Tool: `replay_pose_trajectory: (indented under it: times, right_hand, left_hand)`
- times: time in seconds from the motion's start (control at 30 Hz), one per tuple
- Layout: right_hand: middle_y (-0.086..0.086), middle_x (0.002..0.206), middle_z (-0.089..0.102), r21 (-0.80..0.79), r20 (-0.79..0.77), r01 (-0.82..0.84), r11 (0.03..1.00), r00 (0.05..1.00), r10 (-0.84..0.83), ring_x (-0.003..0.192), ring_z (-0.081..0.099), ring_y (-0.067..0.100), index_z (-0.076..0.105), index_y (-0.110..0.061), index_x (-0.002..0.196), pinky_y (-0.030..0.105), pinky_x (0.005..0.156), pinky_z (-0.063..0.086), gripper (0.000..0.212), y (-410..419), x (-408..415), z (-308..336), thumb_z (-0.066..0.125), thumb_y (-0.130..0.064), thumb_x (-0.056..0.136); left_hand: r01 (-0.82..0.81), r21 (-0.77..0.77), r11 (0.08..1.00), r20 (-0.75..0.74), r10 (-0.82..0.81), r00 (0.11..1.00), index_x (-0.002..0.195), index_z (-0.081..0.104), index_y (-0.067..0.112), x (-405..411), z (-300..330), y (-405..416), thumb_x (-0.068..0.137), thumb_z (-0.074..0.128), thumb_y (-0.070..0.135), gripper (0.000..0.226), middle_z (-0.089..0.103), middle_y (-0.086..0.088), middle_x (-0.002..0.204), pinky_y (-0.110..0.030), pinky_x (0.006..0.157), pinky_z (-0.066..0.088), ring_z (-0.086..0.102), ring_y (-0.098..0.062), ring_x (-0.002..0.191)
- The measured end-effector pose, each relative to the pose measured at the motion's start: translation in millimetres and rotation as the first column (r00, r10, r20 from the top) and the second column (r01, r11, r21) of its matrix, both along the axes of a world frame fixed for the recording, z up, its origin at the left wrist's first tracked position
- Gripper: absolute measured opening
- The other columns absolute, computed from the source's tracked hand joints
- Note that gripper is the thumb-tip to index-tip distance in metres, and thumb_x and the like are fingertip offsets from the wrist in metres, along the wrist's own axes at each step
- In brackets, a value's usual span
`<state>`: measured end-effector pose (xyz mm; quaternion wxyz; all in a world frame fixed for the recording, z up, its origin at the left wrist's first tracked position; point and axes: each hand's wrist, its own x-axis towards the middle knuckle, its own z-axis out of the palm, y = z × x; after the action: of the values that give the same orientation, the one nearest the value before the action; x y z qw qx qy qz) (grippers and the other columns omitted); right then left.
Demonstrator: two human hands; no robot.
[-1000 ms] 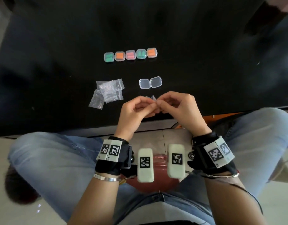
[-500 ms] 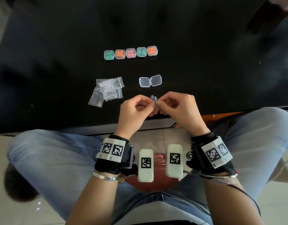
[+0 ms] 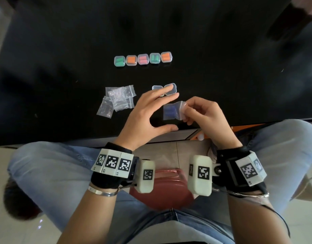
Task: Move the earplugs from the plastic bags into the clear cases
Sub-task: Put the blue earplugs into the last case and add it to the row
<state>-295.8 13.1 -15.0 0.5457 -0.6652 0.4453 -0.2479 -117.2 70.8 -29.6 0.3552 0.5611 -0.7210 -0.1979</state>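
Now the right hand (image 3: 202, 114) pinches a small plastic bag (image 3: 172, 110) by its right edge, holding it just above the black table (image 3: 222, 59) near the front edge. Blue earplugs (image 3: 170, 111) show through the bag. The left hand (image 3: 148, 115) is open and holds nothing: its fingers (image 3: 162, 93) stretch toward the far side, thumb spread wide below, and the bag sits in the gap between thumb and fingers, apart from both. The fingertips overlap the near edge of an open clear case (image 3: 169, 88), which lies empty with its two halves side by side; whether they touch it cannot be told. To the left lies a loose pile of empty bags (image 3: 119, 99). Farther back stands a row of five closed cases (image 3: 143, 59), filled green, orange, pink, green, orange. Both wrists wear black bands with marker blocks (image 3: 114, 163).
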Motion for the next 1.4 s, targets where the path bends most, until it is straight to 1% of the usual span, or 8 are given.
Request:
replay_pose_trajectory:
  times: [0.17,0.4,0.6,0.77,1.0,1.13,1.27,1.4]
  right_hand:
    - [0.004,0.074,0.063,0.080,0.082,-0.069,0.994,0.995,0.062,0.064,0.059,0.008,0.062,-0.001,0.089,0.016,0.059,0.049,0.014,6,5,4,0.054,-0.012,0.093]
    - [-0.002,0.066,0.066,-0.006,-0.026,0.001,1.000,1.000,-0.001,0.055,0.061,0.002,0.066,-0.011,0.083,0.013,0.051,0.048,0.002,3,4,0,0.065,-0.011,0.085]
    - [-0.007,0.088,0.063,-0.229,-0.066,0.079,0.970,0.993,-0.097,0.076,0.060,0.007,0.065,-0.017,0.081,0.015,0.068,0.049,0.013,0,5,-6,0.076,-0.016,0.075]
    - [-0.015,0.121,0.058,-0.161,-0.092,0.038,0.986,0.994,-0.054,0.109,0.057,0.000,0.075,-0.022,0.080,0.029,0.095,0.049,0.007,-2,2,-8,0.077,-0.019,0.074]
    - [-0.010,0.113,0.067,0.017,0.014,0.055,0.998,0.998,-0.055,0.104,0.063,0.002,0.076,-0.017,0.082,0.034,0.096,0.049,0.006,-3,3,-9,0.075,-0.019,0.077]
    - [-0.009,0.107,0.069,0.070,0.081,0.055,0.996,0.995,-0.060,0.092,0.066,0.001,0.075,-0.009,0.087,0.014,0.064,0.050,0.010,-3,-2,-10,0.071,-0.015,0.080]
    - [-0.005,0.106,0.069,0.104,0.126,0.094,0.990,0.986,-0.107,0.097,0.065,0.003,0.074,-0.004,0.087,0.014,0.070,0.051,0.012,-6,-4,-15,0.070,-0.012,0.081]
    - [-0.003,0.107,0.068,0.124,0.157,0.078,0.989,0.983,-0.097,0.102,0.064,0.004,0.073,-0.003,0.086,0.013,0.080,0.050,0.009,-5,-4,-17,0.070,-0.009,0.080]
  left_hand:
    - [-0.029,-0.017,0.999,-0.060,0.028,0.998,0.120,0.060,0.013,-4,-1,2,0.074,0.074,0.033,0.053,0.060,0.007,0.120,-0.036,0.100,0.045,0.056,-0.011,0.115]
    - [-0.069,-0.072,0.995,0.003,0.069,0.998,0.113,0.066,0.015,-6,-6,1,0.076,0.073,0.032,0.041,0.070,0.002,0.100,-0.033,0.080,0.053,0.064,-0.012,0.091]
    - [-0.111,-0.108,0.988,0.043,0.116,0.992,0.114,0.066,0.017,-2,-12,-1,0.078,0.072,0.034,0.040,0.068,0.001,0.099,-0.033,0.074,0.054,0.063,-0.013,0.088]
    - [-0.061,-0.173,0.983,0.131,0.084,0.988,0.116,0.066,0.016,-1,-11,-3,0.078,0.073,0.028,0.040,0.068,0.000,0.103,-0.032,0.078,0.053,0.063,-0.017,0.091]
    - [-0.032,-0.245,0.969,0.107,0.060,0.992,0.109,0.069,0.009,-9,-11,-8,0.077,0.075,0.021,0.035,0.069,-0.003,0.099,-0.022,0.083,0.049,0.060,-0.014,0.091]
    - [-0.041,-0.022,0.999,-0.164,0.037,0.986,0.124,0.057,0.017,-5,2,-6,0.078,0.073,0.022,0.049,0.062,0.002,0.114,-0.020,0.082,0.053,0.061,-0.007,0.098]
    - [-0.054,0.394,0.917,-0.505,0.265,0.821,0.113,0.058,0.019,-2,13,-4,0.085,0.065,0.008,0.031,0.068,0.000,0.100,-0.020,0.067,0.056,0.069,-0.010,0.081]
    - [-0.062,0.428,0.902,-0.580,0.327,0.746,0.091,0.066,0.012,-6,11,-3,0.083,0.066,0.005,0.010,0.071,-0.004,0.083,-0.018,0.063,0.055,0.070,-0.013,0.072]
